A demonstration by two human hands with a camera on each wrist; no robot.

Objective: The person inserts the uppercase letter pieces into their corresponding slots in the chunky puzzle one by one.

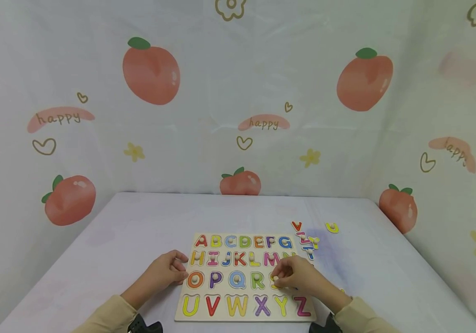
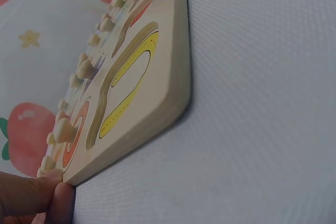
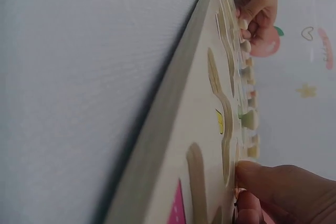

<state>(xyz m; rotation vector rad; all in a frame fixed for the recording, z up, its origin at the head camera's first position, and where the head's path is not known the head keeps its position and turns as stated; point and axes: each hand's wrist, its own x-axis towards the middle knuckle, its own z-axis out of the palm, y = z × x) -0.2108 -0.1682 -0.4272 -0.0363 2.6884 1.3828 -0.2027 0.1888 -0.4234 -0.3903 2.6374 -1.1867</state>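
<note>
A wooden alphabet puzzle board [image 1: 221, 291] lies flat on the table, its upper rows holding knobbed letters. In the bottom row, the recesses from U to Z show printed letters and no knobs. My left hand [image 1: 169, 269] grips the board's left edge beside the orange O piece [image 1: 195, 279]; in the left wrist view the thumb [image 2: 31, 195] lies at the edge. With thumb and fingers, my right hand [image 1: 300, 276] pinches the knob of the yellow S piece [image 1: 275, 284], at its slot in the third row. That hand hides the slots just right of S.
Loose letters lie beyond the board's right side: a red V [image 1: 296, 226], a pink piece [image 1: 302, 238], a yellow Y [image 1: 314, 243], a blue T [image 1: 310, 252] and a yellow U [image 1: 332, 228]. A small yellow bit [image 1: 343, 290] shows behind the right wrist.
</note>
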